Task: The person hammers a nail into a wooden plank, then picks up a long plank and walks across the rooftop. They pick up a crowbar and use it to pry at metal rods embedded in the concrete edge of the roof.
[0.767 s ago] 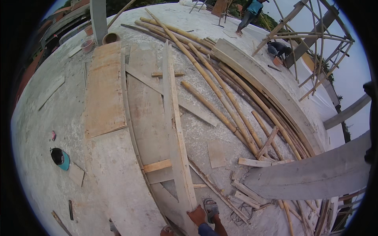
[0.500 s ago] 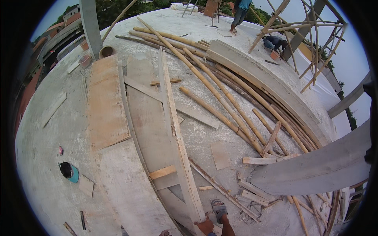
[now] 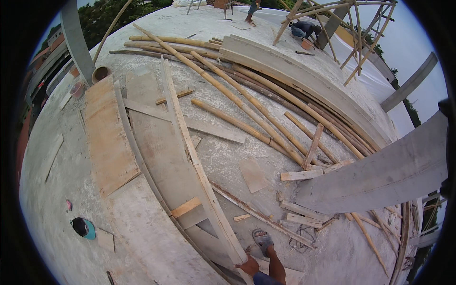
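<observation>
My right hand (image 3: 249,267) is closed around the near end of a long, narrow wooden plank (image 3: 199,178), its fingers curled over the edge. From there the plank runs away up the view, above the plywood sheets. My left hand does not show. Beside my right hand is my sandalled foot (image 3: 262,241). Left of the plank lies a long formwork panel with a brown plywood sheet (image 3: 110,137) at its far part. A short pale wood piece (image 3: 185,207) crosses between the panel and the plank.
Bamboo poles (image 3: 237,102) lie piled beyond the plank, beside a long grey panel (image 3: 304,78). A concrete column (image 3: 375,171) rises at right. A cap (image 3: 84,228) lies left. Farther off, a person (image 3: 305,31) crouches near bamboo scaffolding (image 3: 363,42); another stands.
The view has shifted, so most of the scene sits farther left and higher. My right hand keeps its grip on the plank's end, and more of its sleeve shows.
</observation>
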Motion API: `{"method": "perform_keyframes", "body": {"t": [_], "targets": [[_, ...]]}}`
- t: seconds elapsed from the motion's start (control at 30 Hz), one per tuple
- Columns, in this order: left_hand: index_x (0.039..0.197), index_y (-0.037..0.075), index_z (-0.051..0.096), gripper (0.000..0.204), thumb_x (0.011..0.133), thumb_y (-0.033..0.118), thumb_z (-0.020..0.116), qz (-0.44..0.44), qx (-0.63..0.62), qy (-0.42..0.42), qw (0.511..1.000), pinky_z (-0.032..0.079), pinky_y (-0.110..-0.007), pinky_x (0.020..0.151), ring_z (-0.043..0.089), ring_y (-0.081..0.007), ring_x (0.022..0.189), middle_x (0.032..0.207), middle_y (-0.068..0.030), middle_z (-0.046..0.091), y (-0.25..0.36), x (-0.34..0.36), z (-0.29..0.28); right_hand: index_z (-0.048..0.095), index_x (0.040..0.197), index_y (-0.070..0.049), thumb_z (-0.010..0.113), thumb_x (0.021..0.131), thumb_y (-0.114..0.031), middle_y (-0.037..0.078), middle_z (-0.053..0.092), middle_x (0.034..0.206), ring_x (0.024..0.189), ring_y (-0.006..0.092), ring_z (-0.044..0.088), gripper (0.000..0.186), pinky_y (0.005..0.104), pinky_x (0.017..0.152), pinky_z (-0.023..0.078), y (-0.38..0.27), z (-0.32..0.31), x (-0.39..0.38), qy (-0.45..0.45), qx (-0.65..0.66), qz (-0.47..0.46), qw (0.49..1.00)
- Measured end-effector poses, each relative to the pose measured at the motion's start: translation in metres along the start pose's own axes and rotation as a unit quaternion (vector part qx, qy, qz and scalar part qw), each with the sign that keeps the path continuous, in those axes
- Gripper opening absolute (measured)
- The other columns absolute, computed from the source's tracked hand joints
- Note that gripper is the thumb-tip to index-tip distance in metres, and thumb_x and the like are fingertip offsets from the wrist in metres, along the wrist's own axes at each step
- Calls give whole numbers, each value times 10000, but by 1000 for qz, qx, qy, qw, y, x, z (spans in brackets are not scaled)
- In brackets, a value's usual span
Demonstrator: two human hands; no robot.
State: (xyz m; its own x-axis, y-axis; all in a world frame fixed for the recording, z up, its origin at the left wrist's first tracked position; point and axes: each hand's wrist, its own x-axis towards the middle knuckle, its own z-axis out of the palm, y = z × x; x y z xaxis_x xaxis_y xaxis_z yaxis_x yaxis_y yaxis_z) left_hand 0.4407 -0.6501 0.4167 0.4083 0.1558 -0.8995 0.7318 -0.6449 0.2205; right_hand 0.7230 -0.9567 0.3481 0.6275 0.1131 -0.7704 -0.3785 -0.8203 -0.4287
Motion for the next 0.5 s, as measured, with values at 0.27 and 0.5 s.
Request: {"method": "perform_keyframes", "body": {"t": [0.27,0.5], "targets": [[1431,60,500,787,823,501,735,-48,113,71,990,291,-535,1186,469,-399,1372,1466,-186,536,2,-91,-39,286,1560,-121,810,753,-463,253,597,1279,1142,426,626,1021,489,952,519,-36,8,-21,15,-37,15,999],[1517,50,404,651,1006,445,491,-24,45,51,997,335,-565,1123,393,-481,1386,1502,-338,407,27,-15,-39,378,1455,-21,801,780,-423,250,605,1208,1109,417,624,892,498,930,533,-37,17,-25,42,-47,17,998]]}}
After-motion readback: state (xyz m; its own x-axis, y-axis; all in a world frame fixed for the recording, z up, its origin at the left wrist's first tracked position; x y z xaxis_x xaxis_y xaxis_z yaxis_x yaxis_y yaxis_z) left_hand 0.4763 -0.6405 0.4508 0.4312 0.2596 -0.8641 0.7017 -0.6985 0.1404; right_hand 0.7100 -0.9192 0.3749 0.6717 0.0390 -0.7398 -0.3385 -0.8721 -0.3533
